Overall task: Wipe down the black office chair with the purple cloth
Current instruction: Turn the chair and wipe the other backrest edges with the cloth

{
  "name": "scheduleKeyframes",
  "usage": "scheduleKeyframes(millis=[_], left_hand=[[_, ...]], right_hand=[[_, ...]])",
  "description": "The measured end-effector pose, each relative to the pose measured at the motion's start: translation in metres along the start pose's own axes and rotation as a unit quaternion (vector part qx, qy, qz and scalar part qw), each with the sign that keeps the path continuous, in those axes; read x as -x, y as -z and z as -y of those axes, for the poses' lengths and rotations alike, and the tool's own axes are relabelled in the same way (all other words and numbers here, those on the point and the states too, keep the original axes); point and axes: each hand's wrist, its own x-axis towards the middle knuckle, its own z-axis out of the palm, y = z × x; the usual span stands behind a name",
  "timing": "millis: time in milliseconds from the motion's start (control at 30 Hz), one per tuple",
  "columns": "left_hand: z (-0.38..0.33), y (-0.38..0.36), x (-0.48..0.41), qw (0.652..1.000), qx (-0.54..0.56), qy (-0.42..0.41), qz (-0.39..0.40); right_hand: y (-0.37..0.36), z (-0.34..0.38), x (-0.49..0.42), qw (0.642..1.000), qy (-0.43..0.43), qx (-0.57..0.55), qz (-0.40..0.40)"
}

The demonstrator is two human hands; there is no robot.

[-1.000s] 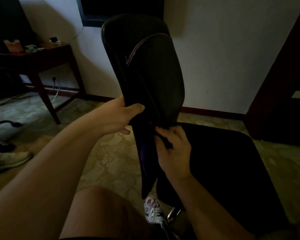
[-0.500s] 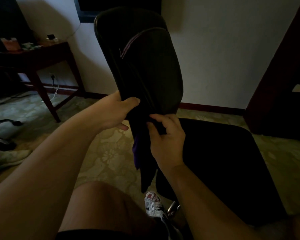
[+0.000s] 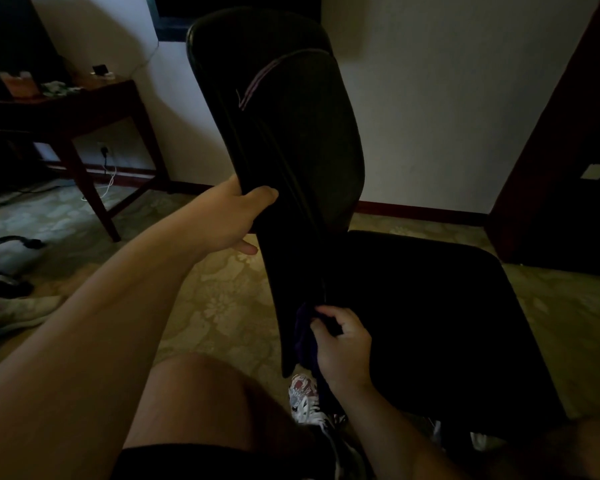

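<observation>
A patterned carpet (image 3: pixel 222 306) is seen on the floor of a dim room, with a pale wall (image 3: pixel 430 116) behind. The black office chair (image 3: pixel 430 323) is seen in the middle, its wide seat low on the right and its tall backrest (image 3: pixel 291 150) standing up and leaning to the left. A dark wooden surface (image 3: pixel 84 109) is seen at the left by the wall, with small things on it that are too dim to tell. The edge of the backrest is held by the left hand (image 3: pixel 232 216), whose grip is wrapped around it with the thumb in front. Lower down, the purple cloth (image 3: pixel 305 344) is bunched against the bottom of the backrest and is pinched by the right hand (image 3: pixel 343 348). A patterned shoe (image 3: pixel 303 396) is seen below the cloth.
</observation>
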Motion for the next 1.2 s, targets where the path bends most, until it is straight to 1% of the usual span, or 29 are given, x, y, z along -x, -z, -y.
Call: scheduleKeyframes(millis=[100,233,333,400,467,567,633,733,833,900,1000,1100,1200], left_hand=[[0.0,0.001,-0.001,1.0,0.003,0.0,-0.002],[0.002,0.0,-0.002,1.0,0.011,0.008,0.0],[0.003,0.001,-0.002,1.0,0.013,0.008,0.001],[0.002,0.001,-0.001,1.0,0.01,0.006,-0.001],[0.002,0.001,0.0,1.0,0.011,0.004,-0.002],[0.002,0.0,0.001,1.0,0.003,-0.004,-0.002],[0.002,0.0,0.002,1.0,0.001,-0.005,-0.003],[0.002,0.0,0.002,1.0,-0.001,-0.003,-0.007],[0.002,-0.001,0.002,1.0,-0.001,-0.003,-0.009],[0.002,-0.002,0.0,1.0,0.0,-0.001,-0.013],[0.002,-0.001,-0.001,1.0,0.001,0.003,-0.011],[0.003,-0.002,-0.001,1.0,0.001,0.007,-0.014],[0.003,-0.001,0.0,1.0,-0.005,0.004,-0.02]], right_hand=[[-0.004,0.027,-0.01,0.999,0.027,0.025,-0.036],[-0.004,0.075,-0.028,0.996,0.063,-0.03,-0.054],[-0.005,0.088,-0.039,0.995,0.074,-0.046,-0.048],[-0.001,0.079,-0.039,0.996,0.08,-0.013,-0.038],[0.005,0.057,-0.034,0.995,0.078,0.043,-0.036],[0.013,0.017,-0.022,0.985,0.083,0.151,-0.026],[0.015,0.002,-0.018,0.98,0.084,0.181,-0.017],[0.014,0.006,-0.02,0.978,0.096,0.184,-0.022],[0.014,0.034,-0.035,0.979,0.126,0.158,-0.029],[0.014,0.058,-0.046,0.975,0.171,0.138,-0.034],[0.01,0.077,-0.056,0.957,0.254,0.138,-0.035],[0.01,0.063,-0.055,0.941,0.288,0.174,-0.042],[0.012,0.031,-0.048,0.941,0.284,0.18,-0.039]])
